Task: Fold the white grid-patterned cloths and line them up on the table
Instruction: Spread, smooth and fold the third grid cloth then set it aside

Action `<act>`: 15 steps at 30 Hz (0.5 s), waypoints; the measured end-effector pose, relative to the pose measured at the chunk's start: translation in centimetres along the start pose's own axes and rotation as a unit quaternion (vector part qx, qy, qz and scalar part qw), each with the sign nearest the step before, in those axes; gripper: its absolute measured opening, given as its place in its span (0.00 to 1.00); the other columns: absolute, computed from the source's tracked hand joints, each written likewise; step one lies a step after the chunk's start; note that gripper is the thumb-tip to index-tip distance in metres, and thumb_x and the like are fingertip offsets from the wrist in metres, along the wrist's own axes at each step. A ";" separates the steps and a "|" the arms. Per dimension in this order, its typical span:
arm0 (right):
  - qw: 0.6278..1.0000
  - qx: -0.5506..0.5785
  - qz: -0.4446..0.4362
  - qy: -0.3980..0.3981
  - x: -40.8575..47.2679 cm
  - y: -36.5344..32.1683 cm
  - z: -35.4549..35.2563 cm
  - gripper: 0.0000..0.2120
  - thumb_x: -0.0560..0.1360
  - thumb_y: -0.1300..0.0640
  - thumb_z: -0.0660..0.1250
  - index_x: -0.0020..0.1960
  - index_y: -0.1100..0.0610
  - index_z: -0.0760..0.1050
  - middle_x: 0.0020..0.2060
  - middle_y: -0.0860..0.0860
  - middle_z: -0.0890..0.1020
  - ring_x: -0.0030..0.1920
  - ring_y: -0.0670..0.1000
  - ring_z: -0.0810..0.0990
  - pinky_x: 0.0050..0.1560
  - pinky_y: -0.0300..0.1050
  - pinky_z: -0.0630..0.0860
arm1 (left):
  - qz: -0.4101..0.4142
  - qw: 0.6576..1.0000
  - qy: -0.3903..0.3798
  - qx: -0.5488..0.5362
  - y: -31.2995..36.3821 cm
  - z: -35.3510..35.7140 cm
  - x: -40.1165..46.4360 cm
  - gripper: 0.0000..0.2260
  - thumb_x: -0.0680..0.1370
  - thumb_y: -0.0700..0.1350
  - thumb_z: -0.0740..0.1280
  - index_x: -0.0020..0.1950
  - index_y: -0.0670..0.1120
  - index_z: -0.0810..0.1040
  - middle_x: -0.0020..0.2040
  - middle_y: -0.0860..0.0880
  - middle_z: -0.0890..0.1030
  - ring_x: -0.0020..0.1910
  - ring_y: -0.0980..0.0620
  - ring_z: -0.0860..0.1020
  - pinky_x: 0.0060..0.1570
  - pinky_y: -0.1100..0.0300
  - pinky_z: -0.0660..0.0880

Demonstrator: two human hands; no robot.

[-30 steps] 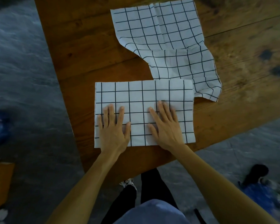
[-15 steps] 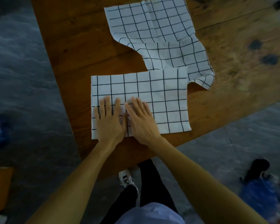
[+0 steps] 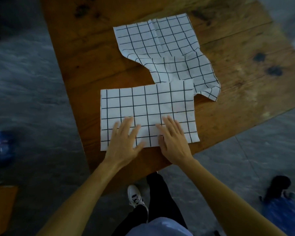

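A folded white grid-patterned cloth (image 3: 148, 106) lies as a flat rectangle near the front edge of the wooden table (image 3: 85, 68). My left hand (image 3: 124, 142) rests flat on its near left part, fingers straight. Beside it, my right hand (image 3: 174, 140) lies flat on the near middle of the same cloth, fingers spread. A second grid cloth (image 3: 162, 48) lies unfolded and wrinkled farther back, its near corner tucked under the folded cloth's far right edge.
The table's left and near edges drop to a grey floor (image 3: 24, 82). Dark knots (image 3: 272, 70) mark the wood at right. My legs and a white shoe (image 3: 136, 198) are below. Blue objects (image 3: 0, 147) lie on the floor at left and right.
Both hands have slid over the folded cloth: they came together near its left part, then the right hand moved back toward the middle. The view shifted slightly.
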State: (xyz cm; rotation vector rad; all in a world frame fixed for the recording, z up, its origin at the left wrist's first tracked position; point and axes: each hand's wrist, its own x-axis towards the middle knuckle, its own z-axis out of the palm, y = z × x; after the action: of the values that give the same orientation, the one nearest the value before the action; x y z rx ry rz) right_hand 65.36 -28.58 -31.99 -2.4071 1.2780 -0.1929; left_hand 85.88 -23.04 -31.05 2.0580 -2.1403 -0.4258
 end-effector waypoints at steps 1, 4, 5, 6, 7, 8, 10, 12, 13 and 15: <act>1.000 0.018 -0.022 -0.002 -0.6 -0.6 0.3 0.18 0.80 0.52 0.54 0.67 0.56 0.71 0.71 0.59 0.68 0.75 0.59 0.61 0.75 0.56 0.56 | 0.048 0.999 -0.016 0.001 0.2 0.1 -0.6 0.26 0.77 0.62 0.56 0.68 0.48 0.71 0.73 0.42 0.65 0.74 0.45 0.57 0.73 0.47 0.47; 0.998 0.049 -0.048 0.013 -2.1 -1.3 1.4 0.11 0.78 0.53 0.62 0.56 0.56 0.77 0.63 0.57 0.75 0.69 0.57 0.69 0.69 0.58 0.68 | 0.092 0.995 -0.029 0.010 0.1 0.7 -1.8 0.19 0.77 0.58 0.57 0.57 0.49 0.79 0.64 0.43 0.76 0.68 0.44 0.69 0.71 0.46 0.56; 0.998 0.052 -0.042 0.019 -2.3 -1.2 1.5 0.10 0.78 0.53 0.63 0.56 0.56 0.77 0.63 0.56 0.76 0.68 0.57 0.69 0.67 0.57 0.69 | 0.086 0.996 -0.018 0.004 0.0 0.9 -1.9 0.18 0.77 0.56 0.57 0.56 0.49 0.80 0.62 0.44 0.78 0.66 0.44 0.71 0.71 0.47 0.58; 0.998 0.051 -0.036 0.025 -2.4 -1.2 1.6 0.11 0.77 0.52 0.64 0.56 0.56 0.78 0.63 0.56 0.76 0.68 0.57 0.69 0.67 0.57 0.69 | 0.085 0.996 -0.002 -0.001 0.0 1.1 -1.9 0.17 0.77 0.55 0.57 0.54 0.49 0.81 0.60 0.44 0.79 0.64 0.45 0.73 0.70 0.49 0.60; 0.998 0.047 -0.031 0.029 -2.4 -1.1 1.6 0.12 0.77 0.51 0.64 0.56 0.56 0.78 0.63 0.55 0.75 0.68 0.57 0.69 0.67 0.56 0.69 | 0.090 0.996 0.016 -0.002 -0.1 1.2 -1.8 0.16 0.78 0.53 0.57 0.53 0.49 0.82 0.58 0.45 0.80 0.62 0.46 0.74 0.69 0.49 0.61; 0.998 0.043 -0.029 0.031 -2.3 -1.1 1.6 0.13 0.77 0.49 0.64 0.56 0.55 0.78 0.64 0.55 0.75 0.69 0.56 0.68 0.68 0.56 0.68 | 0.100 0.994 0.031 0.001 -0.1 1.2 -1.7 0.15 0.78 0.52 0.57 0.52 0.48 0.82 0.56 0.45 0.80 0.60 0.46 0.75 0.68 0.50 0.63; 0.999 0.037 -0.028 0.028 -2.3 -1.1 1.6 0.15 0.76 0.46 0.63 0.57 0.54 0.78 0.65 0.54 0.74 0.70 0.56 0.67 0.70 0.55 0.66 | 0.121 0.991 0.053 0.006 0.0 1.2 -1.5 0.14 0.78 0.49 0.58 0.50 0.48 0.82 0.53 0.45 0.81 0.57 0.47 0.77 0.65 0.50 0.67; 0.999 0.033 -0.024 0.027 -2.4 -0.9 1.8 0.17 0.76 0.44 0.63 0.58 0.54 0.77 0.66 0.54 0.73 0.71 0.56 0.65 0.70 0.55 0.64 | 0.134 0.988 0.073 0.004 0.1 1.2 -1.4 0.12 0.78 0.47 0.59 0.49 0.46 0.82 0.51 0.44 0.81 0.54 0.46 0.78 0.62 0.49 0.70; 0.999 0.032 -0.022 0.026 -2.4 -0.9 1.9 0.18 0.75 0.44 0.63 0.58 0.53 0.77 0.66 0.54 0.72 0.71 0.56 0.65 0.71 0.54 0.64 | 0.135 0.988 0.079 0.002 0.1 1.2 -1.4 0.12 0.78 0.47 0.59 0.49 0.46 0.82 0.50 0.44 0.81 0.53 0.46 0.78 0.61 0.50 0.71; 0.999 0.028 -0.024 0.032 -2.5 -1.0 2.2 0.18 0.75 0.43 0.64 0.59 0.54 0.76 0.65 0.55 0.72 0.70 0.56 0.65 0.71 0.54 0.62 | 0.134 0.988 0.078 -0.001 0.1 1.3 -1.3 0.13 0.78 0.46 0.58 0.49 0.45 0.81 0.49 0.45 0.81 0.52 0.47 0.78 0.61 0.53 0.68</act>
State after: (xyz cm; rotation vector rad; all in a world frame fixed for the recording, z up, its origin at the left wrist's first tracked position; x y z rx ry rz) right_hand 65.38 -25.43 -33.40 -2.4038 1.2263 -0.3182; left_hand 85.50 -21.57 -32.10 1.7033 -2.2736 -0.2227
